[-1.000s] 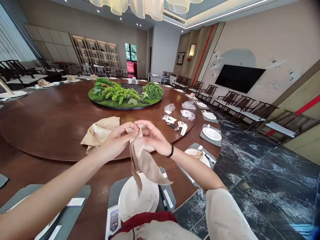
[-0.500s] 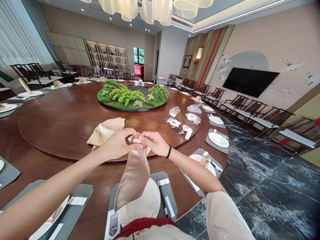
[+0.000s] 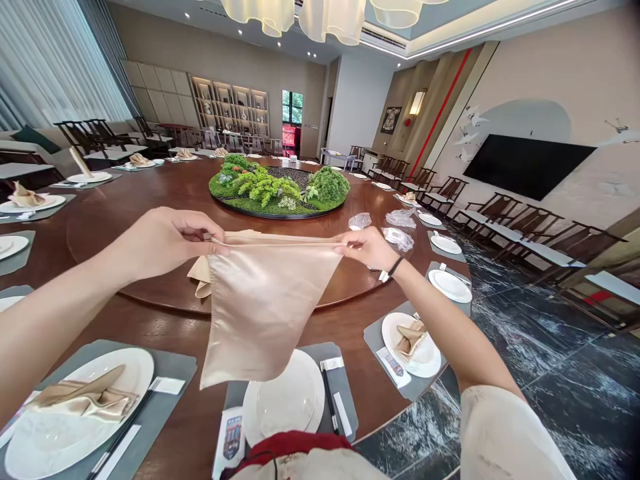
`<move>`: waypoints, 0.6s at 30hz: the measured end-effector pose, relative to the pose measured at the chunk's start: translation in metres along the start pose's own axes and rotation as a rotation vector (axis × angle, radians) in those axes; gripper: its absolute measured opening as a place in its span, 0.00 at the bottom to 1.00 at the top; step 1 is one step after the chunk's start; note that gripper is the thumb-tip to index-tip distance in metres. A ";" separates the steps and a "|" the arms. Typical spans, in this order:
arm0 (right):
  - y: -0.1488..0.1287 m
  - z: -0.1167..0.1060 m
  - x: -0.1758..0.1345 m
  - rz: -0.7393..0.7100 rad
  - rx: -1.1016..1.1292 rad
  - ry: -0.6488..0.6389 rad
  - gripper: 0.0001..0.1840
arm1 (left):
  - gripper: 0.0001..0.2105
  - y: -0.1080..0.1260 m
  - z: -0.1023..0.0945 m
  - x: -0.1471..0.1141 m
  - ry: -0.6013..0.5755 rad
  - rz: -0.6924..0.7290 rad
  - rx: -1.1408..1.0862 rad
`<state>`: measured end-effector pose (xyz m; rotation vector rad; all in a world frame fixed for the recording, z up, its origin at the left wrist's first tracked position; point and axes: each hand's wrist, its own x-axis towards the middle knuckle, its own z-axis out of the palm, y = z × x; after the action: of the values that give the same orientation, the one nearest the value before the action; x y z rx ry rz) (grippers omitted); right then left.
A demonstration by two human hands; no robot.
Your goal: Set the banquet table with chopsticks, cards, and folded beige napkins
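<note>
Taking the planted centrepiece (image 3: pixel 265 190) as our landmark, we see pale curtains (image 3: pixel 65 67) far off beyond its left side, then dark wooden chairs (image 3: pixel 95 137) and lit display shelves (image 3: pixel 230 107) behind it. It stands on the brown round table (image 3: pixel 165 327), whose glossy top carries place settings around it. Just right of it lie crumpled clear bags (image 3: pixel 399 238); well to its right we see a black screen (image 3: pixel 527 167), a row of chairs (image 3: pixel 560 253) and a dark marbled floor (image 3: pixel 540 347).

On the centrepiece's near side, a folded napkin (image 3: pixel 87 397) lies on a plate (image 3: pixel 40 447) at left. Our left hand (image 3: pixel 170 243) pinches one top corner of a satiny beige napkin (image 3: pixel 265 300) and our right hand (image 3: pixel 370 250) pinches the other, the edge stretched between. The cloth hangs nearer us than the centrepiece, partly hiding a white plate (image 3: pixel 295 407).

Half a second ago our hands met at its bunched top; now they are well apart and it has opened out. Our view has turned left, showing the left plate more fully.
</note>
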<state>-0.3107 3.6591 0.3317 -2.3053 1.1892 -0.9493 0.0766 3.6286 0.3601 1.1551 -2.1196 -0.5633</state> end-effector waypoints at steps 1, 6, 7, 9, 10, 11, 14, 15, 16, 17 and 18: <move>-0.007 -0.006 0.003 -0.018 0.013 0.050 0.20 | 0.19 -0.002 -0.001 0.001 0.029 -0.035 -0.007; -0.032 -0.023 0.017 -0.014 0.021 0.096 0.20 | 0.21 -0.011 -0.007 0.008 0.091 -0.179 -0.051; -0.034 -0.024 0.019 -0.007 0.021 0.087 0.21 | 0.21 -0.014 -0.007 0.010 0.063 -0.193 -0.082; -0.034 -0.025 0.022 0.005 0.031 0.068 0.21 | 0.20 -0.019 -0.004 0.013 -0.023 -0.223 -0.154; -0.034 -0.025 0.023 0.010 0.037 0.059 0.21 | 0.20 -0.022 -0.001 0.015 -0.072 -0.239 -0.185; -0.032 -0.024 0.024 0.011 0.042 0.053 0.21 | 0.19 -0.025 0.003 0.016 -0.118 -0.252 -0.210; -0.027 -0.022 0.024 0.001 0.034 0.038 0.21 | 0.16 -0.036 0.017 0.019 -0.271 -0.227 -0.229; -0.025 -0.021 0.023 -0.005 0.024 0.029 0.21 | 0.14 -0.039 0.022 0.019 -0.333 -0.194 -0.211; -0.024 -0.021 0.022 -0.011 0.013 0.019 0.20 | 0.13 -0.042 0.026 0.019 -0.387 -0.162 -0.182; -0.023 -0.020 0.020 -0.019 -0.001 0.005 0.20 | 0.12 -0.044 0.030 0.018 -0.433 -0.135 -0.144; -0.023 -0.019 0.018 -0.028 -0.015 -0.013 0.19 | 0.12 -0.045 0.033 0.018 -0.467 -0.112 -0.108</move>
<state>-0.3041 3.6563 0.3660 -2.3421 1.1654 -0.9376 0.0715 3.5922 0.3142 1.1709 -2.3784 -1.0729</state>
